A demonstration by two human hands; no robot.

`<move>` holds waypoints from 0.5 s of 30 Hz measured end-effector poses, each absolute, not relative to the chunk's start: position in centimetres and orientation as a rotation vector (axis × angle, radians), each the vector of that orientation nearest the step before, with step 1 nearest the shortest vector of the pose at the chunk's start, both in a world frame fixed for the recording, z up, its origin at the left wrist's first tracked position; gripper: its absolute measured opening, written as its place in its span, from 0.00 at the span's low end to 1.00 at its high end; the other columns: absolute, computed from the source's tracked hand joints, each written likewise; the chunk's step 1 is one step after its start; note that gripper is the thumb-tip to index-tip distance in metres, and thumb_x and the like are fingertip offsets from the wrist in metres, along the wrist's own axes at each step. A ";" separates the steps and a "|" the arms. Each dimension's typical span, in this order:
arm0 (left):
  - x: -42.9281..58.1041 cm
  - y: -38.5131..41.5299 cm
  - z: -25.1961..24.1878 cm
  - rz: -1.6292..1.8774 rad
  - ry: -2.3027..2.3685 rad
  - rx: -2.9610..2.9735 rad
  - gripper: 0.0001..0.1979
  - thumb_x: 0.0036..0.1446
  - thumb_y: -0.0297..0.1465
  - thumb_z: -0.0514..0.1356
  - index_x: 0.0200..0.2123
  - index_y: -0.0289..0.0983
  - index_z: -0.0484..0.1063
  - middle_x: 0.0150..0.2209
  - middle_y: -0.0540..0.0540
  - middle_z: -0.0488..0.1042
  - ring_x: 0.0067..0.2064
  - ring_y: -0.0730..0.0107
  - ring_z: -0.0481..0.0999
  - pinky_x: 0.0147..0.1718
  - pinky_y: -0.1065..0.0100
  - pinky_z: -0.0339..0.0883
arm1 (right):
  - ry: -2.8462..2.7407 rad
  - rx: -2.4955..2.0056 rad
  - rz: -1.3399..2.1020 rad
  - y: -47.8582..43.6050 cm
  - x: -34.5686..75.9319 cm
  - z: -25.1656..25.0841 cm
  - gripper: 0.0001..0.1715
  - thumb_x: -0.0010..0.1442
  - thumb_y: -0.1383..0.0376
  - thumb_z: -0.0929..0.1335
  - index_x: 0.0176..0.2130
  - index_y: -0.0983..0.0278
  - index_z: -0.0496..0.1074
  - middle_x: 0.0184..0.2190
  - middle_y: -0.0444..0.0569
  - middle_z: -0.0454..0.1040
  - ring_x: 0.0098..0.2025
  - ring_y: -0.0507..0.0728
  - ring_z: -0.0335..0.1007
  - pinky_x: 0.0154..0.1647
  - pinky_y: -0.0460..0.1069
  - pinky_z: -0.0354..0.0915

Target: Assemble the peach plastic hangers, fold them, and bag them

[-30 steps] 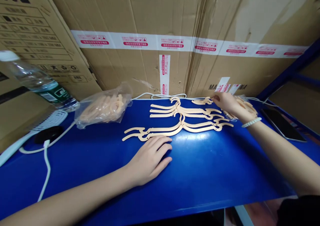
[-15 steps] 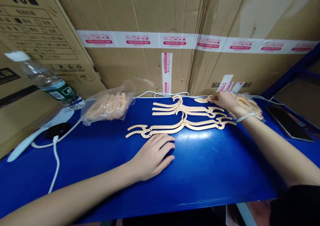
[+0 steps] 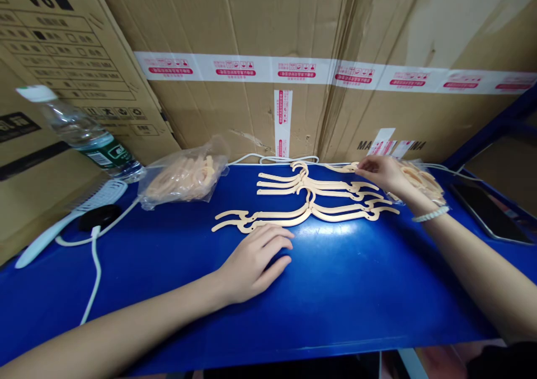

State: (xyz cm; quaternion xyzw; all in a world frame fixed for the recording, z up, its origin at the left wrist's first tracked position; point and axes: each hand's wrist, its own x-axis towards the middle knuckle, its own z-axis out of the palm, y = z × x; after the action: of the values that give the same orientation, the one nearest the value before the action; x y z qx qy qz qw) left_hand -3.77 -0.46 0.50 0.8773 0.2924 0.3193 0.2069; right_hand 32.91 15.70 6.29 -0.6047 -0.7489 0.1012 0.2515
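My left hand [image 3: 257, 263] rests on the blue tabletop, palm down, holding nothing. Its fingers are loosely spread, close to the front edge of two joined beige folding hangers [image 3: 285, 218]. At the back right, my right hand [image 3: 381, 173] pinches the end of a small beige hanger piece [image 3: 343, 168] between thumb and fingers. Behind the front pair lie more beige hangers [image 3: 279, 184], with hooks toward the cardboard and straight arm ends on their left. A clear bag of beige hanger parts [image 3: 422, 179] sits beside my right wrist, partly hidden by it.
Another clear bag of beige parts [image 3: 184, 178] stands at the back left. Beyond it are a water bottle [image 3: 94, 138], a pale hairbrush [image 3: 71, 217] and a black round charger [image 3: 99, 217] with a white cable. A phone [image 3: 490, 211] lies far right. Cardboard boxes [image 3: 243, 27] wall the back.
My right hand has shifted slightly to the right and turned, its fingers still at the small hanger piece. The left hand stays in place. The whole view has shifted a little.
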 end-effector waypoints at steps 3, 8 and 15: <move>-3.6 -0.4 0.6 0.959 0.870 2.131 0.07 0.68 0.27 0.55 0.46 0.38 0.71 0.49 0.41 0.76 0.51 0.61 0.75 0.52 0.58 0.68 | -1.825 -1.443 0.655 12.8 30.7 6.9 0.16 0.57 0.55 0.72 0.40 0.62 0.72 0.32 0.49 0.78 0.30 0.54 0.73 0.30 0.49 0.69; -3.2 -0.1 0.5 0.934 0.800 1.548 0.17 0.62 0.28 0.62 0.54 0.40 0.70 0.54 0.40 0.73 0.49 0.64 0.78 0.48 0.63 0.73 | -1.382 -1.136 1.604 7.2 24.8 6.8 0.23 0.49 0.60 0.79 0.40 0.63 0.70 0.26 0.43 0.75 0.25 0.48 0.68 0.24 0.42 0.64; -2.8 0.4 0.1 0.961 0.704 1.315 0.15 0.59 0.31 0.67 0.50 0.38 0.75 0.43 0.43 0.80 0.41 0.66 0.81 0.40 0.69 0.75 | -1.278 -1.001 2.110 2.9 19.8 3.8 0.21 0.54 0.58 0.78 0.37 0.64 0.67 0.27 0.45 0.78 0.24 0.47 0.70 0.21 0.40 0.62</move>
State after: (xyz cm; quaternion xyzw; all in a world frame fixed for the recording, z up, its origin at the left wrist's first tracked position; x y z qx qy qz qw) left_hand -2.82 0.39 0.13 0.5747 0.3075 0.4198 0.6316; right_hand 19.84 2.91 3.77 -0.3651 -0.4664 0.7700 0.2373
